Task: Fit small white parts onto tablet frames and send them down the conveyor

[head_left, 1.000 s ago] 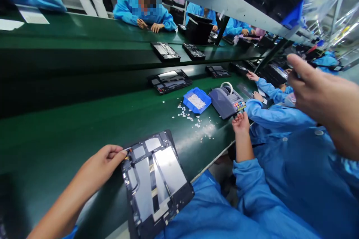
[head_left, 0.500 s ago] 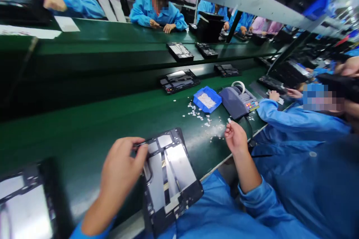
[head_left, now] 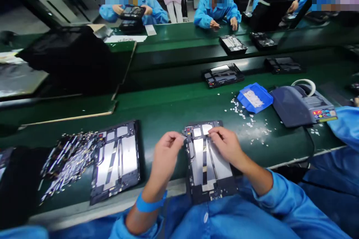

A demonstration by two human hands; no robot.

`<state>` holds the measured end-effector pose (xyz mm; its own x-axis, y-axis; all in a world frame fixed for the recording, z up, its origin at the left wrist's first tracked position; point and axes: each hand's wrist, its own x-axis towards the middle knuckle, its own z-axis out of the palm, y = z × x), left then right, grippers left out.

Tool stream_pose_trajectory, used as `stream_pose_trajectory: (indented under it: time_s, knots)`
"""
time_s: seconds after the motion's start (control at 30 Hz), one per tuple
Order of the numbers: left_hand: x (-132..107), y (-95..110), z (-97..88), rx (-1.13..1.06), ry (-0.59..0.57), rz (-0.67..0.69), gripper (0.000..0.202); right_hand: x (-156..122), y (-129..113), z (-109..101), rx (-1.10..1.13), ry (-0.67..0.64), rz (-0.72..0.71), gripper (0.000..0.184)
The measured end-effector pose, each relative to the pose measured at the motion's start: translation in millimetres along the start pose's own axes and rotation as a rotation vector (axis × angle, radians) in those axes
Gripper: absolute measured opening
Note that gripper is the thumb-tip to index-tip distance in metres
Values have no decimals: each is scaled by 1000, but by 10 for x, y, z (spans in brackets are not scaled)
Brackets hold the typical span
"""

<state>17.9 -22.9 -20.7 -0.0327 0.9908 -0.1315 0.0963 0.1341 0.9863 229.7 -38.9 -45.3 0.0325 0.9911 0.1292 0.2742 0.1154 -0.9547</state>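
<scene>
An opened tablet [head_left: 198, 157] with bare silvery battery cells and dark flex cables lies at the bench's front edge, its near end over my lap. At its upper left corner, my left hand [head_left: 168, 153] has thumb and forefinger pinched together; what sits between them is too small to make out. My right hand [head_left: 227, 145] reaches over the upper right part, its fingers closed and tips down by a pale cell. Anything in those fingertips is hidden. Left of my left hand rests a second opened tablet [head_left: 116, 160], untouched.
Beside the second tablet is a pile of thin metallic strips [head_left: 73, 160]. To the right stand a blue bin [head_left: 256, 99] of white pieces, scattered white bits [head_left: 249, 121] and a grey tape dispenser [head_left: 297, 104]. More opened tablets [head_left: 224, 74] lie further back. Co-workers sit opposite and at right.
My right hand has come from beside the scattered bits, where it held a small white piece, to the tablet. My left hand now pinches at the upper left corner. The view has swung left.
</scene>
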Motion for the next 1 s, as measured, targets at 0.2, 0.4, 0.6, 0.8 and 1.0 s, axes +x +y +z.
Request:
stream_pose_trajectory:
  time_s: [0.2, 0.4, 0.6, 0.8, 1.0]
  knots:
    - [145, 99, -291, 582, -232, 261, 10, 514, 149, -45, -684, -314, -586, 29]
    - [272, 62, -133, 1008, -402, 478, 12, 710, 174, -3, -968, -443, -740, 29]
    - [267, 51, -127, 1173, -453, 582, 16, 670, 148, -65, -1035, -497, -805, 35]
    - [366, 110, -172, 877, -426, 430, 12, 739, 129, -85, -1028, -565, -796, 33]
    - [609, 109, -84, 780, -444, 275, 14, 809, 158, -128, -969, -600, -794, 35]
